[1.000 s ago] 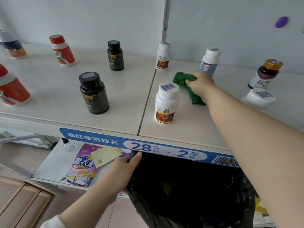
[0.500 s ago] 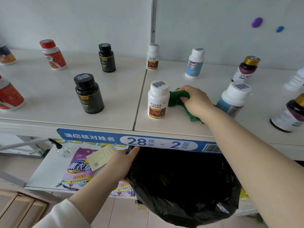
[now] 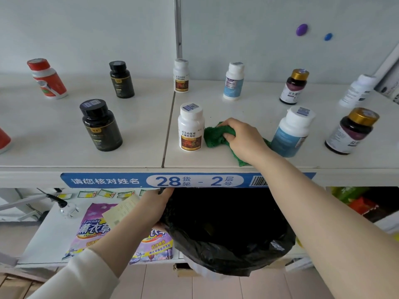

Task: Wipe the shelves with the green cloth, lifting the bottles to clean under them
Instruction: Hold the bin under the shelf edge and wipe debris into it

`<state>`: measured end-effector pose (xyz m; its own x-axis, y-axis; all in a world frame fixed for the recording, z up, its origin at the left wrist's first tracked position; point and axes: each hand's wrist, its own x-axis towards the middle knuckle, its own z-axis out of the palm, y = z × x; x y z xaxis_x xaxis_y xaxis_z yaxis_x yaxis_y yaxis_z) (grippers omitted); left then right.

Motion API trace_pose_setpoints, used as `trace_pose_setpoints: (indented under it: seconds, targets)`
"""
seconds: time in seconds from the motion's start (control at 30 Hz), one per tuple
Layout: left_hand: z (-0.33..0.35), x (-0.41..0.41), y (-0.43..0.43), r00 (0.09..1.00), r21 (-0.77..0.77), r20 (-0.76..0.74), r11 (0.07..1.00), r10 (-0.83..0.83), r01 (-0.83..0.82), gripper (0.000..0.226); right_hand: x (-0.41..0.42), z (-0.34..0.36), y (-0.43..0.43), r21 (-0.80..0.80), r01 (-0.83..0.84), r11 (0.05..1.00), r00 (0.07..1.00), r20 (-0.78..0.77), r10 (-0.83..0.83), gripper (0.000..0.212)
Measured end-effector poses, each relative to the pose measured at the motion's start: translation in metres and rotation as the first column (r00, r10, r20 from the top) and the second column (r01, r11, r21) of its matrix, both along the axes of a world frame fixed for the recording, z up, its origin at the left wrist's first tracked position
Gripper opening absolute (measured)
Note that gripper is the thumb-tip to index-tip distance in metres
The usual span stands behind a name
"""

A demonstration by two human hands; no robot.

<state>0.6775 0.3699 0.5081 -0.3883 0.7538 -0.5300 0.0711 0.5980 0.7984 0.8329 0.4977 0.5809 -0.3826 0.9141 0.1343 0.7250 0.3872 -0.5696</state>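
My right hand (image 3: 244, 139) presses the green cloth (image 3: 214, 135) flat on the white shelf (image 3: 216, 160), near its front edge. The cloth's left end touches or nearly touches a white bottle with a red label (image 3: 190, 127). A white and blue bottle (image 3: 292, 131) stands just right of my wrist. Below the shelf edge, my left hand (image 3: 156, 202) grips the rim of a black rubbish bag (image 3: 228, 234) and holds it wide under the shelf.
Several more bottles stand on the shelf: two black ones (image 3: 100, 125) (image 3: 121, 79), a red one (image 3: 46, 78), white ones (image 3: 181, 75) (image 3: 234, 80) and gold-capped dark ones (image 3: 352, 131) (image 3: 294, 86). A blue label strip (image 3: 151, 180) runs along the edge. A purple packet (image 3: 95, 229) lies on the lower shelf.
My right hand has drawn the cloth from the back of the shelf toward the front edge, beside the white bottle. My left hand has stayed on the bag rim.
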Motion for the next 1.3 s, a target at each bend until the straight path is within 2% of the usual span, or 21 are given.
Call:
trace_pose_setpoints:
  seconds: [0.3, 0.57, 0.7, 1.0, 1.1, 1.2, 1.23, 1.3]
  targets:
    - [0.000, 0.006, -0.001, 1.000, -0.026, 0.000, 1.000, 0.004, -0.004, 0.041, 0.002, -0.007, -0.003, 0.065, -0.028, 0.998, 0.999, -0.016, 0.030, 0.028]
    - [-0.001, 0.014, -0.009, 0.995, -0.037, 0.074, 0.997, 0.073, -0.070, 0.046, 0.008, -0.008, -0.009, 0.082, -0.100, 0.992, 0.994, -0.038, 0.103, 0.028]
    - [-0.006, 0.015, -0.015, 0.995, -0.031, 0.044, 0.996, 0.088, -0.087, 0.050, 0.016, -0.008, -0.015, 0.098, -0.181, 0.979, 0.983, -0.019, 0.183, 0.028]
    - [-0.002, 0.021, -0.020, 0.990, -0.016, 0.071, 0.993, 0.120, -0.119, 0.044, 0.038, -0.009, -0.052, 0.154, -0.400, 0.904, 0.915, 0.002, 0.404, 0.026]
    - [0.000, 0.024, -0.021, 0.989, -0.006, 0.070, 0.992, 0.127, -0.127, 0.041, 0.048, -0.008, -0.073, 0.085, -0.511, 0.856, 0.859, 0.014, 0.511, 0.025]
    - [0.002, 0.028, -0.022, 0.992, -0.010, 0.055, 0.994, 0.114, -0.113, 0.044, 0.061, -0.006, -0.083, 0.088, -0.406, 0.910, 0.902, -0.124, 0.414, 0.024]
    - [0.001, 0.029, -0.021, 0.993, -0.008, 0.048, 0.994, 0.110, -0.109, 0.045, 0.066, -0.005, -0.084, 0.044, -0.387, 0.921, 0.913, -0.123, 0.390, 0.023]
    - [0.000, 0.034, -0.020, 0.993, -0.002, 0.042, 0.994, 0.114, -0.114, 0.045, 0.073, -0.009, -0.087, -0.077, -0.413, 0.907, 0.910, -0.012, 0.413, 0.023]
